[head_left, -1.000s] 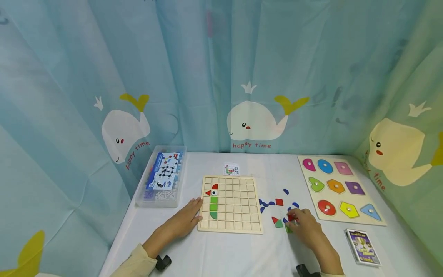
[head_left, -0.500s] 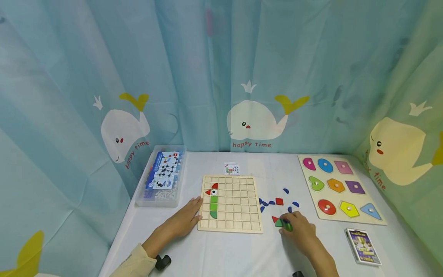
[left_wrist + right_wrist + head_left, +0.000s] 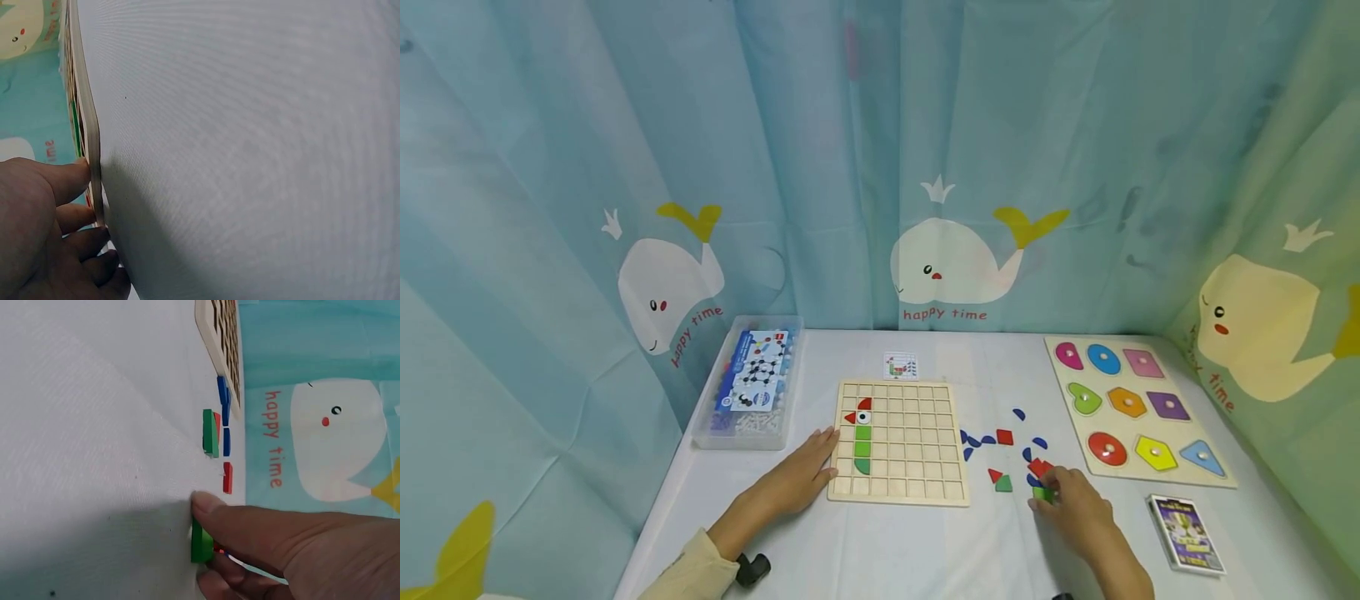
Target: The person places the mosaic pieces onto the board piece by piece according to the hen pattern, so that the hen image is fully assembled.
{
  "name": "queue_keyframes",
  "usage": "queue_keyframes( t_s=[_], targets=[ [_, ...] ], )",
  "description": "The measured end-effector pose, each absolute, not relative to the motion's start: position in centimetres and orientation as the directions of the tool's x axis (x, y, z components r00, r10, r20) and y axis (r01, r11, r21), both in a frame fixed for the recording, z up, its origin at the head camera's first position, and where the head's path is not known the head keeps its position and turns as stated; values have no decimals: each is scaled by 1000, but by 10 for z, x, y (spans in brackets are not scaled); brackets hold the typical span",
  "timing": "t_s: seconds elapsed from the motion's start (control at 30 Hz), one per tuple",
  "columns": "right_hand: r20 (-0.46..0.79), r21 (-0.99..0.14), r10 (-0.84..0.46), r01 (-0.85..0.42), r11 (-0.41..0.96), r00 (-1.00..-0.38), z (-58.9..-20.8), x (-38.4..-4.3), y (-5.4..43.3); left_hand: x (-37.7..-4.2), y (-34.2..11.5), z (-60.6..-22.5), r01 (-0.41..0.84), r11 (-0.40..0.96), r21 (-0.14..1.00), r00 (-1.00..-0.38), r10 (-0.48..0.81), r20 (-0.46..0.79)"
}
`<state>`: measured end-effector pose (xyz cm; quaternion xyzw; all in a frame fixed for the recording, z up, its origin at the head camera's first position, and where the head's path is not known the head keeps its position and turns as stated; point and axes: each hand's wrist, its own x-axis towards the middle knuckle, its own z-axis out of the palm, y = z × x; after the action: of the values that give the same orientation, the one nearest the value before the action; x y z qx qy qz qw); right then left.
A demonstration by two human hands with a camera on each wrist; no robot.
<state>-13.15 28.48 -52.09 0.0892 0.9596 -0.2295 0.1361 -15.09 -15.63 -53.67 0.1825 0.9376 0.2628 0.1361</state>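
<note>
My left hand [image 3: 801,477] rests along the left edge of a wooden grid board [image 3: 917,450]; its thumb and fingertips touch the rim in the left wrist view. On the board's left side, a column of red, white and green pieces includes a round eye tile [image 3: 864,417]. To the right of the board, my right hand [image 3: 1078,510] pinches a green block [image 3: 201,542] between thumb and fingers, low over the cloth. Several red pieces [image 3: 1040,467] and a blue half-circle [image 3: 1033,481] lie right by its fingertips. The fingers partly cover the green block.
Blue half-circles [image 3: 988,440], a red square [image 3: 1004,437], a red triangle [image 3: 995,476] and a green quarter-round piece [image 3: 1003,483] lie loose. A pattern card [image 3: 901,366] is behind the board. Around stand a plastic box [image 3: 748,383], shape puzzle [image 3: 1187,425] and card box [image 3: 1187,535].
My right hand has moved left, then back right, and the green block has shifted right with it. The red pieces by its fingertips now show more fully. The left hand stays on the board.
</note>
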Motion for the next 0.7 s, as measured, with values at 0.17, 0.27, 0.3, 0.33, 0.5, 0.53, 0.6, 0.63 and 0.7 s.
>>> queue_keyframes(
  t_s=[0.17,0.27,0.3,0.33,0.5,0.53,0.6,0.63,0.7],
  targets=[
    [-304,-470,78,221,855,-949,-523,-127,285,-151,-156,-537,270,800,535,-898,410,-159],
    [-335,-490,52,221,843,-941,-523,-125,284,-151,-156,-537,271,802,533,-899,409,-157],
    [-344,-491,45,221,843,-938,-523,-124,284,-150,-156,-536,270,802,532,-899,408,-158],
    [-346,-489,39,215,846,-937,-523,-124,283,-150,-156,-536,270,801,534,-900,407,-155],
    [-292,-490,13,161,857,-956,-525,-122,277,-149,-156,-534,270,796,542,-901,407,-149],
    [-275,-491,10,150,858,-961,-525,-121,275,-149,-156,-534,271,797,540,-901,408,-150],
    [-245,-492,8,132,860,-969,-524,-122,270,-149,-156,-534,274,798,537,-900,410,-151],
    [-230,-491,7,123,862,-973,-523,-123,267,-149,-156,-534,276,796,539,-899,412,-148],
    [-214,-486,8,114,867,-977,-522,-125,263,-150,-156,-535,278,796,537,-897,415,-150]
  ],
)
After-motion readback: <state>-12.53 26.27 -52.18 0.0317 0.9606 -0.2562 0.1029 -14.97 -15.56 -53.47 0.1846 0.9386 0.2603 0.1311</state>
